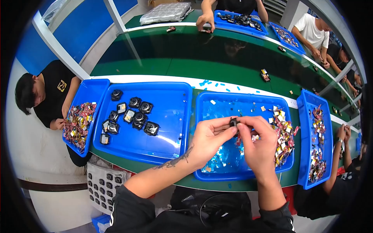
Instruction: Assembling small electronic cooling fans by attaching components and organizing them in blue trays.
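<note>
Over the blue tray with the blue scraps (229, 176), my left hand (208, 136) and my right hand (259, 141) meet, thumbs and forefingers pinched together. Between their fingertips is a small black plastic part (233, 122), mostly covered by the fingers. A reddish bit shows just below the fingers; whether it is joined to the black part I cannot tell. Right of my right hand, a heap of small electronic modules (285, 136) in white, yellow and red fills that side of the tray. To the left, several round-faced black watch-like housings (140, 116) lie in another blue tray (167, 153).
Narrow blue trays of modules stand at far left (88, 116) and right (305, 139). Beyond the white rail runs a green conveyor belt (186, 58) with a loose module (265, 75) on it. Co-workers sit left, right and opposite. A foam tray of black housings (103, 186) is lower left.
</note>
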{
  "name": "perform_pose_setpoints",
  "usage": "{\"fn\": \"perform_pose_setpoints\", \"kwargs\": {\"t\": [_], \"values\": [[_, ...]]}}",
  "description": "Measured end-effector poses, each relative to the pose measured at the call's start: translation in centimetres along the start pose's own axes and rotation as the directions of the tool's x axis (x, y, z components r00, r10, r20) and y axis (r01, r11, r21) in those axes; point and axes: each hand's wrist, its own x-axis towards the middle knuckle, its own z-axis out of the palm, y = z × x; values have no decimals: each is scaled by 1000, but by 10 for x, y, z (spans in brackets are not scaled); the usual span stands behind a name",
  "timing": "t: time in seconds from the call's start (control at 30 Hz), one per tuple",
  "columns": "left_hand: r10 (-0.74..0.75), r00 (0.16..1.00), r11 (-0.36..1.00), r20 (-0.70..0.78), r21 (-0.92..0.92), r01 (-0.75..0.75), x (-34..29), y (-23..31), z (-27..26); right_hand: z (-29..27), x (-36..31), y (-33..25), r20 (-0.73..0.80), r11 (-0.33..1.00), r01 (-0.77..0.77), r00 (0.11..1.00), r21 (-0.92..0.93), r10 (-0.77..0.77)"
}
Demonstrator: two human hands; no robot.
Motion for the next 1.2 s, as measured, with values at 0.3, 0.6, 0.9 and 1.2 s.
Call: {"fn": "perform_pose_setpoints", "kwargs": {"t": [0.3, 0.6, 0.9, 1.2], "values": [[-10, 999, 1000, 50, -5, 10, -3, 7, 2, -15, -5, -7, -41, 993, -76, 997, -93, 72], [30, 995, 995, 90, -94, -21, -5, 3, 9, -14, -7, -2, -32, 992, 19, 999, -128, -23], [50, 994, 998, 102, -53, -45, -5, 1, 9, -12, -8, 4, -1, 991, -19, 1000, -131, 19], [87, 992, 996, 86, 11, -89, -7, -1, 10, -20, -8, -1, 62, 989, -136, 988, -61, 140]]}}
